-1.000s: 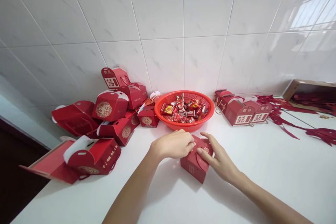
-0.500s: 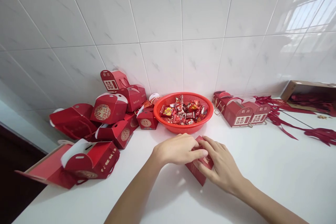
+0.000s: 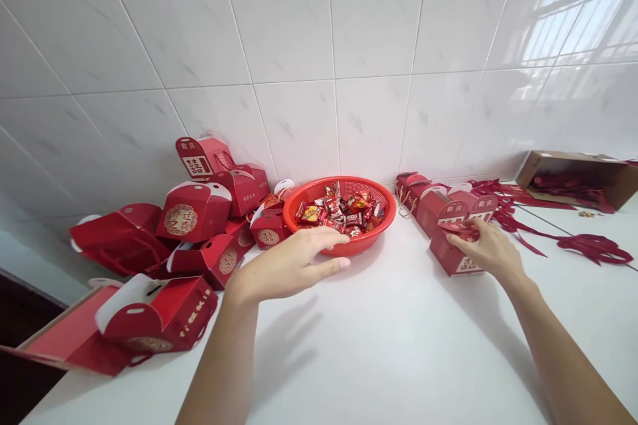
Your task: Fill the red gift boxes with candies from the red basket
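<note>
My right hand (image 3: 491,249) grips the top of a small closed red box (image 3: 448,254), just in front of the other closed red boxes (image 3: 428,212) at the right. Nothing is in my left hand (image 3: 294,262), whose thumb and fingers are apart; it hovers over the white table, at the near left edge of the red basket (image 3: 343,247). Wrapped candies (image 3: 353,219) fill the middle of that basket.
Several open red boxes (image 3: 197,211) are piled at the left against the tiled wall. Dark red ribbons (image 3: 593,246) lie at the right, near a cardboard box (image 3: 611,179) holding more ribbon.
My right hand has carried the red box from the middle to the right, beside the other closed boxes. My left hand has let go of it and moved left. The view has shifted slightly.
</note>
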`<state>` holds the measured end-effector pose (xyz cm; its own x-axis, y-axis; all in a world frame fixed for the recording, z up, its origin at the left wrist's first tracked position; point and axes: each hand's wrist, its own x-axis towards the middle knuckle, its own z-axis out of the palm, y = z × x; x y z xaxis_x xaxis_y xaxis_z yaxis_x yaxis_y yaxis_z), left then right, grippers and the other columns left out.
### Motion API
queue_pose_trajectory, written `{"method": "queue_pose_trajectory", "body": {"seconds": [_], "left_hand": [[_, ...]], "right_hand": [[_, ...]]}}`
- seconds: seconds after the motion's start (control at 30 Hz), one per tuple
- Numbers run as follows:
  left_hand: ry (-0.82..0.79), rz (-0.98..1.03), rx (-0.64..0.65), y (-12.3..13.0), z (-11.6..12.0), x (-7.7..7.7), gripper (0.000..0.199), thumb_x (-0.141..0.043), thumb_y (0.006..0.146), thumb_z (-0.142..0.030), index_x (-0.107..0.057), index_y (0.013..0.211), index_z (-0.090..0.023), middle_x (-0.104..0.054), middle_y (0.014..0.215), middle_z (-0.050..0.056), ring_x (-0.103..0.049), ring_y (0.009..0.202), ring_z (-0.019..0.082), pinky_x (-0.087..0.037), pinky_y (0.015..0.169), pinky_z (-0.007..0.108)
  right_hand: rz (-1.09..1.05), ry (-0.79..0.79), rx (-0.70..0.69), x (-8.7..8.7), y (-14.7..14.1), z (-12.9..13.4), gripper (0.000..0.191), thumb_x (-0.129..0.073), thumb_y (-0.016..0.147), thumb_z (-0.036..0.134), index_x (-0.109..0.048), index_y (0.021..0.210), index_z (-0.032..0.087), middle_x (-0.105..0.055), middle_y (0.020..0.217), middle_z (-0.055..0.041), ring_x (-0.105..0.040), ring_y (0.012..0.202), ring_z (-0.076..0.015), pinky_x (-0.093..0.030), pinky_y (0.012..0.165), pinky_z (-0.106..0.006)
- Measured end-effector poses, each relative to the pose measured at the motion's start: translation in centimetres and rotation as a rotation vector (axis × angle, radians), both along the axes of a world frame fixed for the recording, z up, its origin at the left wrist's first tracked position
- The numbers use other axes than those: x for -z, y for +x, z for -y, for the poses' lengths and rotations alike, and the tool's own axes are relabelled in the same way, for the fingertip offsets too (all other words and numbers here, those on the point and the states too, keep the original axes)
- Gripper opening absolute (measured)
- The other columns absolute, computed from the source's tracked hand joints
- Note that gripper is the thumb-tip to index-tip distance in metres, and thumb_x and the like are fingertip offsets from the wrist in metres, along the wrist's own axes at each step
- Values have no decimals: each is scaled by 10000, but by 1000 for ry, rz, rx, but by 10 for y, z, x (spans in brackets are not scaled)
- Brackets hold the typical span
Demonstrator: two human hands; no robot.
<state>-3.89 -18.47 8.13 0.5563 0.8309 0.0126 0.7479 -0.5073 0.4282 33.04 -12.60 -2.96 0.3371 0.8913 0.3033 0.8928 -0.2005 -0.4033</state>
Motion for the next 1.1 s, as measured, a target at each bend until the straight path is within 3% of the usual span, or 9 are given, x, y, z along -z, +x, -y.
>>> {"method": "queue_pose_trajectory", "body": {"seconds": [0.17, 0.27, 0.37, 0.5, 0.63, 0.77, 0.9, 0.97, 1.1], "left_hand": [[15, 18, -18, -5, 1, -5, 471, -491, 962, -508, -611, 1341, -256, -592, 1429, 47, -515, 1332, 253, -406, 1095, 340], [-10, 40, 14, -4, -1, -3, 460, -518, 959, -469, -599, 1356, -251, -593, 1427, 51, -529, 1314, 247, -400, 1101, 348], [-1, 57, 45, -3, -4, -2, 434, -517, 967, -444, -611, 1337, -239, -610, 1399, 55, -558, 1276, 231, -415, 1086, 340], [100, 92, -17, -5, -6, -1, 402, -534, 952, -434, -644, 1288, -241, -588, 1424, 51, -508, 1337, 236, -385, 1128, 356], [380, 211, -278, -22, -21, -3, 357, -557, 915, -421, -679, 1209, -257, -546, 1457, 42, -477, 1365, 238, -349, 1169, 370], [716, 267, -763, -68, -50, -10, 359, -607, 844, -352, -668, 1180, -243, -522, 1431, 77, -440, 1384, 279, -319, 1189, 431], [738, 254, -1144, -115, -65, -18, 534, -717, 741, -392, -619, 1233, -210, -494, 1430, 125, -294, 1441, 410, -300, 1139, 571], [629, 217, -1130, -127, -64, -22, 518, -675, 771, -502, -636, 1182, -190, -557, 1361, 103, -217, 1449, 457, -286, 1079, 619], [372, 123, -691, -118, -58, -28, 579, -442, 861, -674, -698, 1002, -175, -680, 1131, 33, -339, 1399, 377, -360, 985, 529]], "right_hand": [[11, 209, -120, 23, 17, -20, 529, -535, 770, 620, -646, 1022, 169, -657, 1050, -197, -594, 1080, -408, -498, 775, -483], [40, 283, -97, 33, 19, -27, 633, -517, 790, 685, -651, 1088, 142, -604, 1186, -263, -549, 1159, -466, -467, 867, -565], [66, 378, -73, 31, 12, -23, 693, -474, 833, 716, -630, 1181, 138, -486, 1376, -297, -475, 1262, -504, -414, 944, -610], [63, 567, -142, 18, -14, -7, 595, -422, 912, 637, -602, 1215, 158, -424, 1462, -271, -432, 1339, -463, -357, 1047, -601], [13, 685, -319, 15, -45, 5, 419, -483, 927, 520, -594, 1183, 207, -515, 1415, -208, -484, 1324, -396, -379, 1066, -597], [-15, 680, -456, 22, -67, 16, 317, -527, 927, 431, -600, 1170, 241, -550, 1402, -155, -523, 1298, -353, -405, 1073, -570], [-37, 670, -530, 25, -78, 23, 275, -533, 936, 369, -593, 1178, 253, -552, 1400, -144, -528, 1306, -335, -431, 1066, -549], [-46, 668, -559, 26, -80, 25, 246, -528, 945, 348, -590, 1164, 255, -550, 1400, -143, -532, 1306, -325, -455, 1047, -533], [-66, 655, -613, 31, -83, 26, 207, -527, 952, 327, -591, 1133, 250, -534, 1408, -145, -551, 1288, -314, -484, 1021, -516]]}}
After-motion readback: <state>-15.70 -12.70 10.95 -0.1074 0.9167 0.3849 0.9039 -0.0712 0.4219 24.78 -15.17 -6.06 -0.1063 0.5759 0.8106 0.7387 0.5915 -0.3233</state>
